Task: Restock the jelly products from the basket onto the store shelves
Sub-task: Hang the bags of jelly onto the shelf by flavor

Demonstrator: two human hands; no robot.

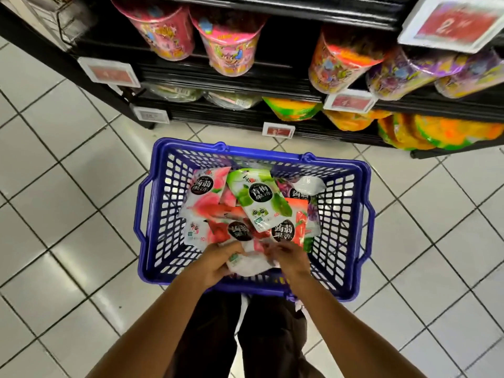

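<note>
The left hand (218,261) and right hand (290,257) both grip a white plastic jelly pouch (249,266) at the near end of the blue plastic lattice basket (253,157); just beyond, a green jelly pouch (259,199) reads 青梅果冻.

blue basket (338,291), green pouch (259,199), white-tiled floor (68,214)

Bright even light; upper shelves (231,80) blurred, warped

basket (261,153): blue plastic, smooth, slight sheen | jelly pouches (259,200): glossy printed film | tubs (229,50): shiny crinkled clear wrap | shelves (226,85): black, matt | price tags (109,70): white plastic frames | floor (68,186): white glazed tile, glossy
</note>
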